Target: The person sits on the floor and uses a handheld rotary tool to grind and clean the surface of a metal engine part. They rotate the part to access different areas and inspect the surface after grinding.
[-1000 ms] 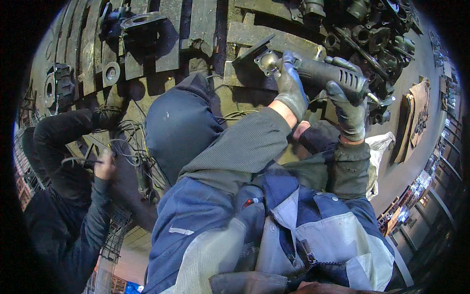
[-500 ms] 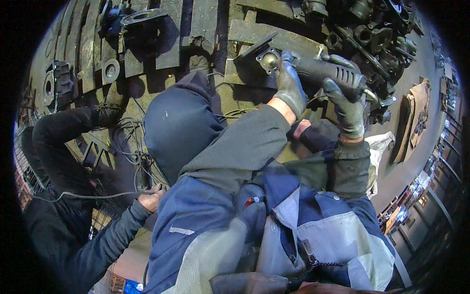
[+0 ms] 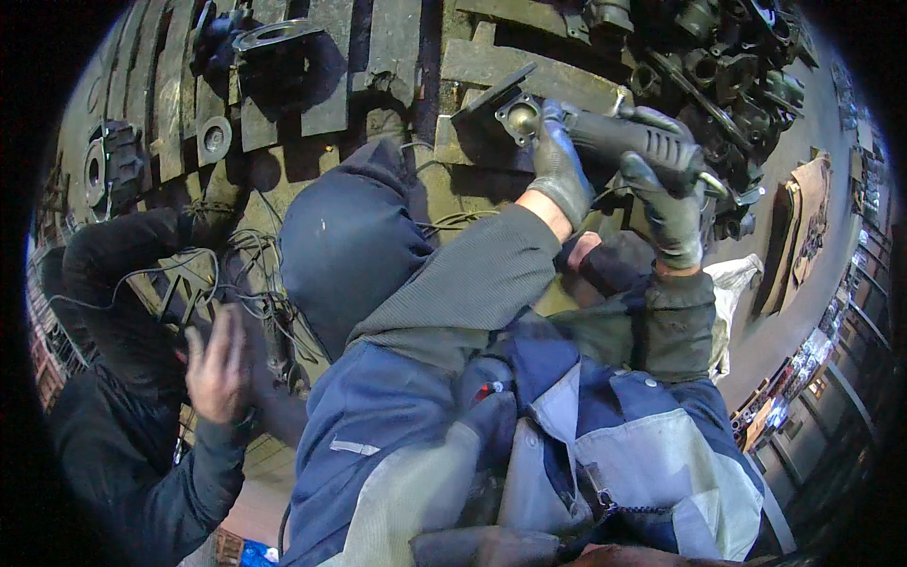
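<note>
A large dark angle grinder [image 3: 624,137], with a vented body and a metal head [image 3: 521,119], lies across my two gloved hands. Around its front end, by the head, wraps my left hand [image 3: 559,161]. My right hand [image 3: 669,208] is closed at the rear handle, its fingers partly hidden behind the tool. A dark flat disc-like piece [image 3: 496,90] shows nearly edge-on beside the head. Beneath the tool are worn wooden pallet boards [image 3: 472,137].
A heap of dark cast metal parts [image 3: 732,90] lies at the far right. More castings [image 3: 279,52] sit on slats at the far left. At my left, a co-worker's bare hand [image 3: 219,370] is raised near tangled cables [image 3: 260,274]. Brown cardboard [image 3: 798,227] stands at right.
The co-worker's hand has let go of the cable and lifted up and left, fingers spread; the cable has shifted upward. My hands and the angle grinder have barely moved.
</note>
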`<state>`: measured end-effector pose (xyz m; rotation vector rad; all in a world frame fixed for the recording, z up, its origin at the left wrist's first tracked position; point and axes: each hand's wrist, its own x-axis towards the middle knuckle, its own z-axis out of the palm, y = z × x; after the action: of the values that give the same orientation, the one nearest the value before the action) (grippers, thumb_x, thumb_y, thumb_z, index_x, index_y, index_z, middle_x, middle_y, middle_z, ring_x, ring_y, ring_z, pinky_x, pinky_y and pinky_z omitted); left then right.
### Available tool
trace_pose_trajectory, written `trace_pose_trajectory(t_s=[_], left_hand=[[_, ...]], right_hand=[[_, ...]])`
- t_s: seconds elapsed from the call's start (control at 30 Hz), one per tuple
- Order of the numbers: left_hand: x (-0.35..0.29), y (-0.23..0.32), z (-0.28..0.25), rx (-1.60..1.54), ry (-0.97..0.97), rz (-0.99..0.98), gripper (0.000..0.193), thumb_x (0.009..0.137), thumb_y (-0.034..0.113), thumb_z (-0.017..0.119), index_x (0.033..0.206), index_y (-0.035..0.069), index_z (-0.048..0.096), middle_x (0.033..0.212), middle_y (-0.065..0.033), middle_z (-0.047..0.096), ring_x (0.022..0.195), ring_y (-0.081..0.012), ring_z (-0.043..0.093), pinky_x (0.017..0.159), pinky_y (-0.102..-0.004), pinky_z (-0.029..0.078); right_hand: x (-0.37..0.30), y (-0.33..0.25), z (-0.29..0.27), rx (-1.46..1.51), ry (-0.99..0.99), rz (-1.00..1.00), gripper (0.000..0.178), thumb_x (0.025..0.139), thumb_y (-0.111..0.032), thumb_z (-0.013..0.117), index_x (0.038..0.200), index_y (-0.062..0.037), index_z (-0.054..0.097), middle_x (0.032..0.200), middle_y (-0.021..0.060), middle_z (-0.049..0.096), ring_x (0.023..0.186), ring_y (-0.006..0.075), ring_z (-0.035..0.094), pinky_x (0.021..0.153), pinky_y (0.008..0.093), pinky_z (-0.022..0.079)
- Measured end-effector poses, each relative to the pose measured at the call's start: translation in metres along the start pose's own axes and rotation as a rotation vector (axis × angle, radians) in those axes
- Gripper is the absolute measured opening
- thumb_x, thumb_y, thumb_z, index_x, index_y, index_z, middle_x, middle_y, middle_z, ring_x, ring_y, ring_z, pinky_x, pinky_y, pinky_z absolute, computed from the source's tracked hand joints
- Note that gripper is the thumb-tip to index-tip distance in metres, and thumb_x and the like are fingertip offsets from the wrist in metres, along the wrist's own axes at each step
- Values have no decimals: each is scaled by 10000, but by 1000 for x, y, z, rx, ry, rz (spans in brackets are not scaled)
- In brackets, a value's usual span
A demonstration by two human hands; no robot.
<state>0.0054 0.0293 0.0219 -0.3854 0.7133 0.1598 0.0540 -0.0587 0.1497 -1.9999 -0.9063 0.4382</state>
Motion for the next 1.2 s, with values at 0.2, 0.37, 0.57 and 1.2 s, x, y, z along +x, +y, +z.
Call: trace_pose_trajectory(t_s=[0.2,0.37,0.57,1.2], left_hand=[[-6,-1,10,4,65,35,649,1022,627,559,1367,80,618,1276,-134,701,1114,-313,688,1013,-473,559],[-3,0,5,4,38,37,642,1023,587,587,1397,65,587,1282,-149,689,1109,-305,691,1007,-471,561],[13,-5,0,27,11,45,640,991,648,563,1331,110,637,1275,-132,695,1124,-313,676,1022,-496,549],[0,2,0,44,60,-19,707,1009,690,520,1406,114,626,1352,-130,684,1132,-306,683,1041,-476,545]], right_hand=[[-4,2,1,170,54,89,496,878,-59,864,1331,-30,663,1240,56,735,1099,146,679,1017,326,542],[-5,3,-3,145,59,112,471,885,-87,857,1318,-37,676,1226,65,742,1067,155,691,997,324,549],[-4,3,-1,83,69,149,480,892,-77,846,1333,-40,661,1192,59,746,1050,161,697,983,331,563],[-6,6,3,144,-38,148,401,946,-76,787,1323,-34,656,1229,51,702,1089,159,649,980,324,524]])
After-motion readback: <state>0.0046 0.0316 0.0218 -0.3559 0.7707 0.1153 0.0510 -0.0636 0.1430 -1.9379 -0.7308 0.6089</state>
